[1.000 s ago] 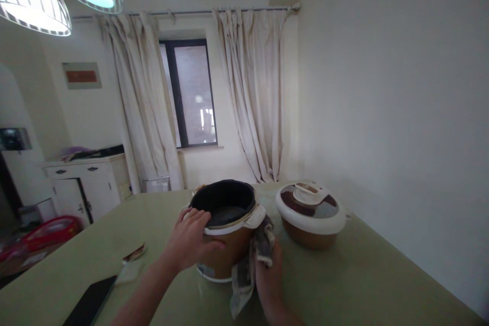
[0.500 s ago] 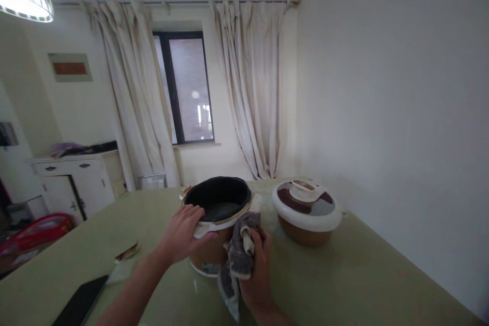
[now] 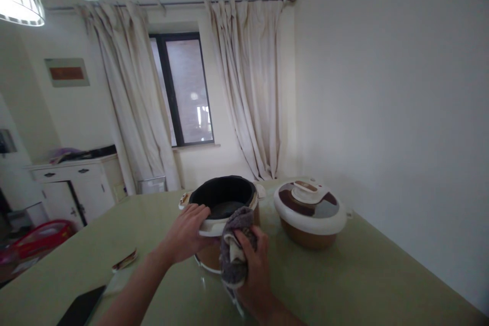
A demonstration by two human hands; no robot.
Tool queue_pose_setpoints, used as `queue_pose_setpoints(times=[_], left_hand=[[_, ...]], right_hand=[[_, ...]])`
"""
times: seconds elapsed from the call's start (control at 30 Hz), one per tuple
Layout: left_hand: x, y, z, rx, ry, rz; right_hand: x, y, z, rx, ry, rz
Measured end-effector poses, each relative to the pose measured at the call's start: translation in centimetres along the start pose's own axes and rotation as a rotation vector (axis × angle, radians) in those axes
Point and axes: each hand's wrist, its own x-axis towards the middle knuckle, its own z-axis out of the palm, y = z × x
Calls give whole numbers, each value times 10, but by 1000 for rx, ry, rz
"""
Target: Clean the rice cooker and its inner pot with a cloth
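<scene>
A round brown pot with a white rim and black inside stands uncovered on the table in front of me. My left hand is closed over its near left rim, fingertips reaching inside and thumb outside. In my right hand is a bunched grey cloth with pale edges, pressed against the front of the pot at the rim. The cloth hides part of the pot's front wall, and one end hangs below the hand.
To the right stands a brown lidded pot with a white rim and handle. A dark phone-like slab and a small torn packet lie at the left of the green table. A wall rises on the right.
My right hand and the cloth have moved left across the pot's front, from its right side. The cloth is more bunched. My left hand stays on the rim.
</scene>
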Motion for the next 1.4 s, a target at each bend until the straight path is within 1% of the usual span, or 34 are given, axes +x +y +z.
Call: queue_pose_setpoints(times=[0.03, 0.07, 0.17, 0.2, 0.23, 0.27, 0.33, 0.4, 0.43, 0.47, 0.53, 0.6, 0.67, 0.73, 0.8, 0.83, 0.87, 0.93, 1.0, 1.07, 1.13, 1.17, 1.23, 1.3, 1.33, 1.37, 1.4], left_hand=[[0, -1, 1, 10, -2, -8], [1, 0, 2, 17, -8, -12], [7, 8, 6, 40, -35, -27], [9, 11, 7, 46, -42, -32], [11, 13, 7, 50, -44, -35], [13, 14, 9, 52, -45, -39], [15, 14, 11, 49, -46, -46], [16, 12, 14, 43, -51, -48], [17, 12, 16, 38, -53, -48], [18, 11, 17, 31, -49, -50], [19, 12, 20, 15, -36, -54], [20, 13, 21, 3, -31, -61], [20, 14, 21, -5, -34, -54], [19, 13, 20, -16, -42, -27], [18, 12, 20, -27, -43, 6], [18, 12, 21, -28, -35, 8], [18, 12, 22, -25, -24, -3], [18, 13, 25, -11, 3, -36], [19, 13, 28, 4, 11, -58], [20, 12, 31, 12, 11, -61], [21, 9, 32, 2, 11, -39], [21, 6, 33, -6, 7, -28], [20, 3, 33, -23, -9, -13], [20, 1, 33, -25, -23, -3], [20, 2, 33, -21, -17, -4], [20, 3, 32, -18, -4, -3], [20, 4, 32, -16, 13, -7]], right_hand=[[9, 1, -3, 5, 2, 4], [21, 4, -5, 12, 44, 35], [55, 17, -9, 32, 248, 179], [59, 19, -8, 31, 286, 202], [58, 19, -6, 24, 292, 199], [53, 15, -3, 12, 261, 170], [36, 2, -1, -27, 137, 59], [27, -13, -6, -73, -14, -58], [29, -19, -12, -102, -95, -97], [36, -25, -20, -137, -173, -113], [60, -36, -37, -220, -329, -95], [85, -51, -44, -315, -446, -50], [99, -70, -39, -414, -530, -74], [101, -88, -26, -493, -586, -173], [99, -94, -20, -512, -615, -264], [99, -92, -21, -502, -621, -271], [100, -86, -26, -485, -618, -248], [102, -69, -42, -434, -572, -142], [98, -52, -54, -378, -469, -37], [86, -45, -52, -328, -378, -24], [65, -47, -36, -303, -334, -102], [55, -50, -26, -296, -332, -175], [37, -50, -10, -289, -333, -366], [28, -40, -4, -280, -294, -533], [27, -31, -5, -269, -247, -575], [27, -20, -7, -253, -178, -577], [29, -7, -9, -232, -97, -540]])
